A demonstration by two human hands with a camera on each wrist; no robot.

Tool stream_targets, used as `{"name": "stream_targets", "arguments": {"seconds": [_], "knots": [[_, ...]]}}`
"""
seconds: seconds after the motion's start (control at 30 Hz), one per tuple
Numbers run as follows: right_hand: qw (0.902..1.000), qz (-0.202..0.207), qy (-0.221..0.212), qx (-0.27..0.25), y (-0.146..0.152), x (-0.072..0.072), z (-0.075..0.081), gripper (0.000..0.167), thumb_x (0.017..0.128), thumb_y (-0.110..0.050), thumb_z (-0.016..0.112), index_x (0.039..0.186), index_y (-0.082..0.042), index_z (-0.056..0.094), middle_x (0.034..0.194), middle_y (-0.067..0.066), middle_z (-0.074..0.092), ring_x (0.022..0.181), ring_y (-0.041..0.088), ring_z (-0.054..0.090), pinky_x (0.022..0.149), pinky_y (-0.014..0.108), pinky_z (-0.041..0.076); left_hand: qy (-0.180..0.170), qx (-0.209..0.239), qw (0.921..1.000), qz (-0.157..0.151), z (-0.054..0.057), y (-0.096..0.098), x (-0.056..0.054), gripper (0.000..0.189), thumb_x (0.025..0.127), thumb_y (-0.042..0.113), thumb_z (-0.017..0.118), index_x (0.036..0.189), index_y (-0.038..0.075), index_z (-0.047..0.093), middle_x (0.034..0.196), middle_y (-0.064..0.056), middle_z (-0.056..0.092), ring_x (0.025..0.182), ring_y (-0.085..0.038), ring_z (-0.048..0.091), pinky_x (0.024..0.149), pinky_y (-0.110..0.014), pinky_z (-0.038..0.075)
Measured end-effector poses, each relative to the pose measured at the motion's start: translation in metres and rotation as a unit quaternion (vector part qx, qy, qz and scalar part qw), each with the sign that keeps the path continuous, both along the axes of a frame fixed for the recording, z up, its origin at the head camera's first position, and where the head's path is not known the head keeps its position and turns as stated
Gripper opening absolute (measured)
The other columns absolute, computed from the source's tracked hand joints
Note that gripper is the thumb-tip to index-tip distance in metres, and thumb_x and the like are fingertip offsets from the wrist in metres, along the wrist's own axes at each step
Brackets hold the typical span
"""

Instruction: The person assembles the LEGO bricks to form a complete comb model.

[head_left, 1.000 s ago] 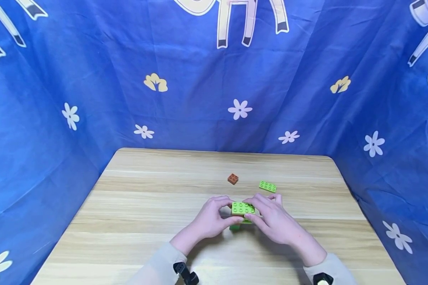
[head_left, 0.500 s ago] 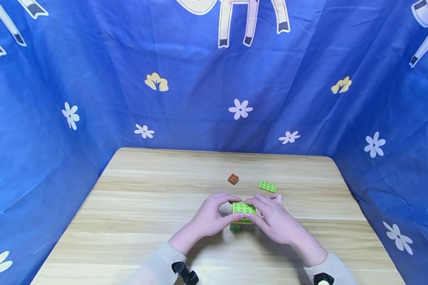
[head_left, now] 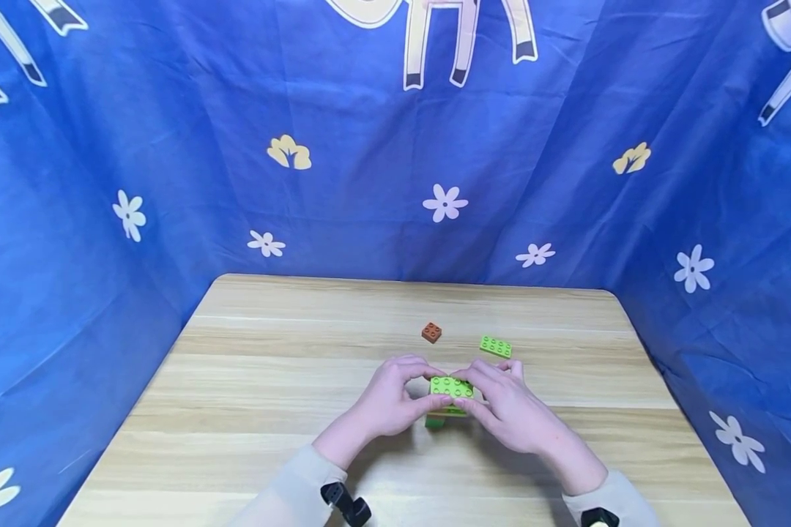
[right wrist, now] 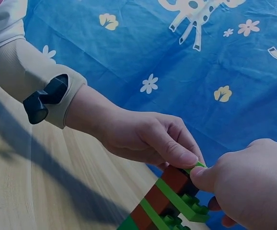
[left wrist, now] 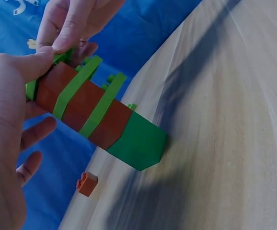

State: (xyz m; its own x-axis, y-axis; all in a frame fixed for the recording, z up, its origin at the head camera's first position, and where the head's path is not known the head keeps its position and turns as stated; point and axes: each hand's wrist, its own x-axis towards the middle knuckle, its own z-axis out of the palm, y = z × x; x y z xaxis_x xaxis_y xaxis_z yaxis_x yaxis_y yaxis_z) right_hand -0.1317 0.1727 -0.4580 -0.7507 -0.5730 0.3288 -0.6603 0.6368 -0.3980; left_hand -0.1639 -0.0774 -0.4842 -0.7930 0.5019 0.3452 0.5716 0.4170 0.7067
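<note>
A tower of toy building bricks [left wrist: 119, 117] stands on the table, with a dark green brick [left wrist: 138, 141] at its foot. Above that, brown bricks [left wrist: 83, 108] alternate with light green plates [left wrist: 102, 105]. The topmost light green plate [head_left: 450, 386] shows its studs in the head view. My left hand [head_left: 392, 401] pinches this plate from the left, thumb at the near edge and fingers at the far edge. From the right, my right hand [head_left: 510, 410] pinches it the same way, its thumb tip close beside the left one. Fingers partly cover the plate's edges.
Behind the tower lie a small brown brick [head_left: 431, 332] and a loose light green plate [head_left: 496, 346]. The wooden table [head_left: 270, 351] meets a blue patterned cloth [head_left: 369, 219] at the back and both sides.
My left thumb and fingers have slid right along the top plate, close to the right hand's fingertips. The right hand has stayed in place. Loose bricks have not moved.
</note>
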Motion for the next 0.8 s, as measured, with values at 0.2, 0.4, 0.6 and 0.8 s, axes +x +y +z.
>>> {"name": "stream_targets", "arguments": {"seconds": [0.2, 0.4, 0.6, 0.8], "knots": [[1.0, 0.0, -0.002, 0.001, -0.0002, 0.0008, 0.0003, 0.035, 0.105, -0.039, 0.066, 0.136, -0.022, 0.068, 0.107, -0.021, 0.059, 0.081, -0.002, 0.049, 0.095, 0.047, 0.027, 0.0, 0.001, 1.0, 0.002, -0.0021, 0.0011, 0.0008, 0.04, 0.088, 0.054, 0.083, 0.115, 0.026, 0.08, 0.104, 0.024, 0.07, 0.104, -0.007, 0.064, 0.103, -0.045, 0.045], [1.0, 0.001, 0.004, 0.0, -0.0007, -0.0012, -0.0005, 0.034, 0.105, -0.039, 0.066, 0.135, -0.024, 0.068, 0.105, -0.022, 0.058, 0.079, -0.001, 0.048, 0.094, 0.046, 0.027, 0.019, 0.023, 0.9995, -0.004, -0.0049, 0.0015, -0.0006, 0.038, 0.088, 0.05, 0.084, 0.115, 0.024, 0.081, 0.106, 0.023, 0.071, 0.103, -0.005, 0.065, 0.1, -0.043, 0.047], [1.0, 0.003, 0.006, -0.003, -0.0003, -0.0031, -0.0006, 0.033, 0.105, -0.039, 0.067, 0.135, -0.024, 0.068, 0.102, -0.022, 0.056, 0.076, 0.001, 0.047, 0.092, 0.045, 0.026, 0.03, 0.043, 0.9986, -0.01, -0.0071, 0.0023, -0.0024, 0.035, 0.089, 0.048, 0.085, 0.114, 0.023, 0.081, 0.105, 0.023, 0.072, 0.102, -0.005, 0.066, 0.099, -0.044, 0.048], [1.0, 0.005, -0.002, -0.007, 0.0005, -0.0023, -0.0012, 0.035, 0.105, -0.038, 0.068, 0.136, -0.023, 0.068, 0.101, -0.022, 0.055, 0.075, -0.001, 0.045, 0.092, 0.045, 0.026, 0.034, 0.04, 0.9985, -0.014, -0.0096, 0.0025, -0.0023, 0.035, 0.088, 0.046, 0.086, 0.114, 0.023, 0.081, 0.103, 0.023, 0.072, 0.1, -0.003, 0.065, 0.098, -0.04, 0.048]]}}
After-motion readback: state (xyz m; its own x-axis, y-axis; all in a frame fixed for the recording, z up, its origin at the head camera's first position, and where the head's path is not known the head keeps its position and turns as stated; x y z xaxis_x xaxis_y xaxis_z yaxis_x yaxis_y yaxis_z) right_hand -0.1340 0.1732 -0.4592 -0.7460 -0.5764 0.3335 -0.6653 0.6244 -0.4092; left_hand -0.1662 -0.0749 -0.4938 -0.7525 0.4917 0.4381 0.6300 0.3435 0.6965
